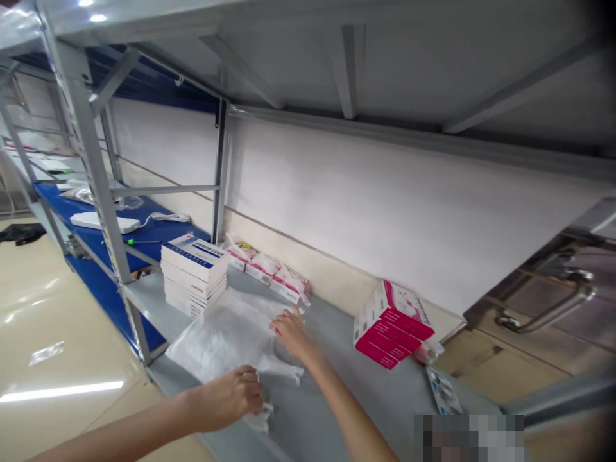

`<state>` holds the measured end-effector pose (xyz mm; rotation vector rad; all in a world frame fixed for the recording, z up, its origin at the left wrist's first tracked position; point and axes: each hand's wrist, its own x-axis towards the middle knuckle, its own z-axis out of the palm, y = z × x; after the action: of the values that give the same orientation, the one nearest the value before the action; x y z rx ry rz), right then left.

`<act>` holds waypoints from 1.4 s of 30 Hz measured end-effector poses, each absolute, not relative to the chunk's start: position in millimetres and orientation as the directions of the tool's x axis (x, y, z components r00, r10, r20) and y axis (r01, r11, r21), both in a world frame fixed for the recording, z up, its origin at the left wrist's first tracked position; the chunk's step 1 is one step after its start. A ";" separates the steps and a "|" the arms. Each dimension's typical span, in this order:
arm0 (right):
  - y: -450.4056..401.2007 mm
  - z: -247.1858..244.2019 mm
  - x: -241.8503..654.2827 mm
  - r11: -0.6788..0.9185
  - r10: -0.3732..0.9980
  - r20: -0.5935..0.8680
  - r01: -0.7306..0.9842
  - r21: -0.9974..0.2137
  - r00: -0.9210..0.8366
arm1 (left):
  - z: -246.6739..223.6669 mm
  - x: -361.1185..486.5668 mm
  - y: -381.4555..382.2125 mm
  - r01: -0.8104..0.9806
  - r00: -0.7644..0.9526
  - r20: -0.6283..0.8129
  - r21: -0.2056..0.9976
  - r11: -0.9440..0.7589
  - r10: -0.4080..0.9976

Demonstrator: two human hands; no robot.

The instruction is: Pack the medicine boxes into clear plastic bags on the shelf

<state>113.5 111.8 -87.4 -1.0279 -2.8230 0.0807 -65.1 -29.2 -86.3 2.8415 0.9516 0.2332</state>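
A white translucent plastic bag [216,337] lies flat on the grey shelf, its crumpled open end toward me. My left hand [243,394] is closed around the near corner of this bag, and a bit of plastic pokes out below the fingers. At the bag's far right edge is my right hand [291,330], its fingers bent and pinching the plastic there. What fills the bag cannot be made out through the cloudy film. Just behind it stands a stack of white and blue boxes [195,273].
Three pink and white boxes [262,266] line the back wall. Stacked pink boxes [392,324] stand to the right, with a blister-like pack [443,391] nearby. A metal upright [91,160] rises at left; a white power strip [106,221] lies beyond it on blue shelving.
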 end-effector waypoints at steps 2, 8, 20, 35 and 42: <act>105.3 -91.9 115.1 0.743 0.669 0.121 0.666 -0.064 -0.734 | -82.9 -69.5 -34.9 0.579 0.805 0.050 0.146 -0.802 0.591; 66.6 -69.3 143.0 0.640 0.743 0.264 0.768 -0.013 -0.615 | -53.9 -83.1 -51.8 0.600 0.780 0.180 0.057 -0.798 0.599; -70.0 1.5 259.2 0.274 0.948 0.138 0.955 0.114 -0.288 | -18.0 -26.8 -42.3 0.459 0.846 0.280 0.052 -0.887 0.454; -95.4 -19.0 258.6 -0.044 0.993 0.111 0.999 0.008 0.043 | -59.1 91.6 -77.7 0.668 0.725 0.331 -0.123 -0.734 0.604; -110.0 -18.4 260.0 -0.014 0.992 0.127 0.996 0.085 0.003 | -104.0 79.1 -42.4 0.833 0.523 0.343 -0.013 -0.553 0.780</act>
<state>260.0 -110.0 -18.4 -2.2042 -2.1851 -0.2343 79.1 -42.4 -104.0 2.8916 1.5476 0.5015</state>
